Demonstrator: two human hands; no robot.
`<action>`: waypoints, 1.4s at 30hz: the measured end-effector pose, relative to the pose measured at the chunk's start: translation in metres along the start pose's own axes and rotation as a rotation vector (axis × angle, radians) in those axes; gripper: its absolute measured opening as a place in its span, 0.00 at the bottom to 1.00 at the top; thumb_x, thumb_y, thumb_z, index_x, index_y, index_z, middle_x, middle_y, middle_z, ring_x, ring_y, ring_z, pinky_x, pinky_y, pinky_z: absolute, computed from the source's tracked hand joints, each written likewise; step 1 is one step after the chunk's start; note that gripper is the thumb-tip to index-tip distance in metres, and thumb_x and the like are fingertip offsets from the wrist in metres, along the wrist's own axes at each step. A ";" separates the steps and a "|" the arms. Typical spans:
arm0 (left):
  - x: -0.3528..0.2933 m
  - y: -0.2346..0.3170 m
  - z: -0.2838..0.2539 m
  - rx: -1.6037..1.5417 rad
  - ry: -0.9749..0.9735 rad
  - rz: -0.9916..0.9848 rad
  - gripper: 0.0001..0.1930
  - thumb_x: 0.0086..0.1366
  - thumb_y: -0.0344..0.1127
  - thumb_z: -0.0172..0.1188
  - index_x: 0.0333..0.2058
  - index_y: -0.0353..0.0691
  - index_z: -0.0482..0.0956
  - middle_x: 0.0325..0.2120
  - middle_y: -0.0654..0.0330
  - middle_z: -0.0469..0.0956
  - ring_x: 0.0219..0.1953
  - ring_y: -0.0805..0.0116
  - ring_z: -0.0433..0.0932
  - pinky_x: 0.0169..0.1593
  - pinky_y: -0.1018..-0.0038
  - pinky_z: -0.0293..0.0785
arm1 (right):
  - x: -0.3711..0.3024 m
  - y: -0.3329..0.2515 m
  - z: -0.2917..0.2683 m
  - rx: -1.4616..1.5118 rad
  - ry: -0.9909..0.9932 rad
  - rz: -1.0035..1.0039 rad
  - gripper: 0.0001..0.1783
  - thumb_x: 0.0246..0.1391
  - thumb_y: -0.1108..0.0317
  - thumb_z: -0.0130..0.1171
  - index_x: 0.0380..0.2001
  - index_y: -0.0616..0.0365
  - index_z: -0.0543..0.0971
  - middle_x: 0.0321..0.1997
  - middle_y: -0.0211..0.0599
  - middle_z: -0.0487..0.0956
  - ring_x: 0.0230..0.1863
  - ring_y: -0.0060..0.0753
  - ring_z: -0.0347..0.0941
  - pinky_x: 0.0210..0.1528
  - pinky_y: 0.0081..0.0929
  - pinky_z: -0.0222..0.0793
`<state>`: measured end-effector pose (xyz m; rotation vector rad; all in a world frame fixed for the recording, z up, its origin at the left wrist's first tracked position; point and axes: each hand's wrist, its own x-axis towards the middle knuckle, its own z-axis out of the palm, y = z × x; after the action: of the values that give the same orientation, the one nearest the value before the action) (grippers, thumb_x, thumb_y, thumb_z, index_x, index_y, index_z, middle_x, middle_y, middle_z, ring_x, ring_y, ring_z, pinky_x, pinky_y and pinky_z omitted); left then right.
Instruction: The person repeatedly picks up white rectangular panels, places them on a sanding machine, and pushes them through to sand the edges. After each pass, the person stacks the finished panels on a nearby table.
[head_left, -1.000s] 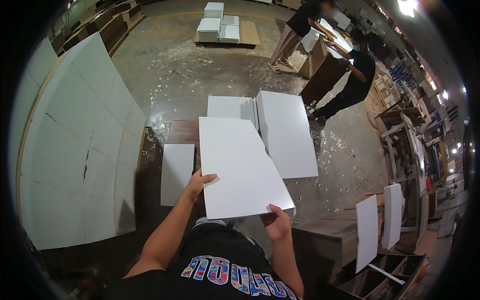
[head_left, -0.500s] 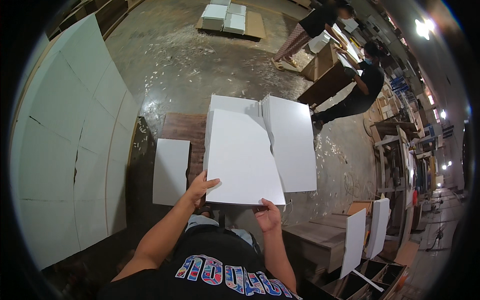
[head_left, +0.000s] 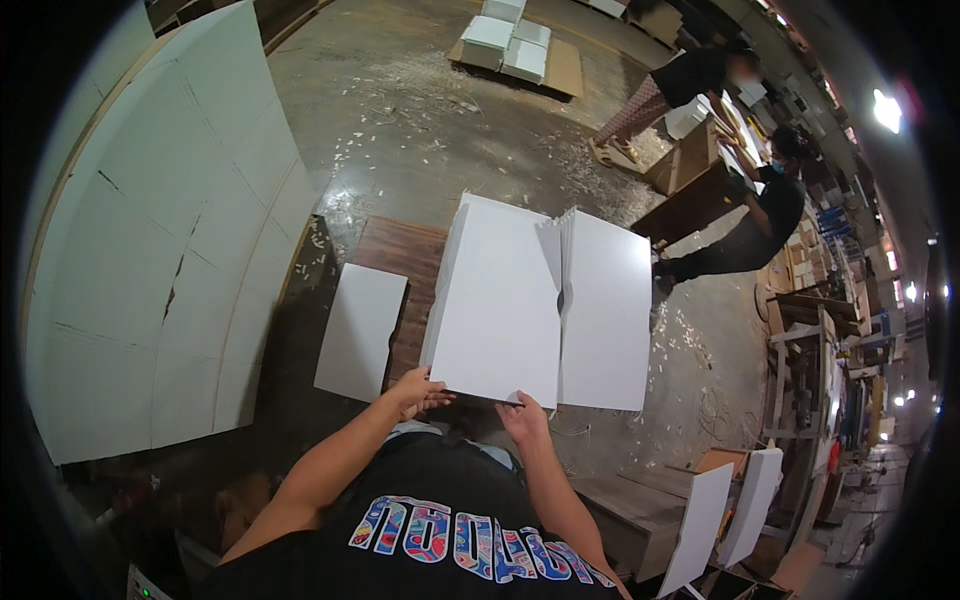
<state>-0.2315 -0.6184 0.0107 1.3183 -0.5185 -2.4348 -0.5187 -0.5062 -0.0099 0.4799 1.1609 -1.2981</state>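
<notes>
- Where left hand point(head_left: 420, 393) and right hand point(head_left: 524, 414) touch the near edge of the white panel point(head_left: 500, 305), fingers half-curl — gripping or resting, I can't tell.
- Panel: twelve o'clock, atop a stack point(head_left: 433, 342).
- Two o'clock, just beside: white pile point(head_left: 608, 310).
- Eleven o'clock: brown board point(head_left: 400, 250); ten, smaller panel point(head_left: 362, 328).
- Three o'clock, past the pile's edge — open floor point(head_left: 700, 365).

The workshop is dim overall, lit from overhead; one lamp point(head_left: 887, 110) burns out to a white blob at upper right, with smaller bright points below it. Past the far left corner of the brown board point(head_left: 405, 240), the floor point(head_left: 470, 150) throws back a pale glare. The white panel point(head_left: 495, 300) looks bright and nearly textureless, a grey shadow by its far right corner. The lower left sinks into darkness. Fisheye distortion bows the tall pale stack point(head_left: 150, 250), and black vignetting rounds the corners.
</notes>
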 end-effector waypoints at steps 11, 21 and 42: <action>0.037 -0.071 -0.006 -0.038 0.255 -0.089 0.15 0.85 0.30 0.52 0.66 0.44 0.71 0.59 0.58 0.81 0.58 0.57 0.87 0.60 0.55 0.84 | 0.045 0.010 -0.033 0.021 0.065 0.131 0.28 0.76 0.65 0.53 0.69 0.73 0.62 0.68 0.63 0.71 0.67 0.67 0.75 0.71 0.66 0.80; 0.049 -0.093 -0.024 -0.047 0.251 -0.217 0.21 0.87 0.43 0.51 0.70 0.41 0.71 0.65 0.55 0.82 0.58 0.56 0.87 0.59 0.54 0.83 | 0.049 0.011 -0.047 -0.212 -0.017 0.241 0.33 0.75 0.63 0.54 0.72 0.75 0.60 0.77 0.66 0.68 0.74 0.69 0.72 0.73 0.65 0.77; 0.104 -0.102 -0.004 -0.443 0.383 -0.009 0.39 0.80 0.49 0.61 0.78 0.31 0.58 0.75 0.33 0.64 0.68 0.43 0.78 0.74 0.50 0.75 | 0.065 0.000 -0.040 -0.368 0.035 0.155 0.20 0.77 0.61 0.53 0.26 0.51 0.67 0.46 0.43 0.77 0.77 0.62 0.71 0.78 0.65 0.70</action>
<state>-0.2931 -0.5755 -0.1136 1.5197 0.1200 -2.0577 -0.5440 -0.5051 -0.0823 0.3145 1.3304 -0.9201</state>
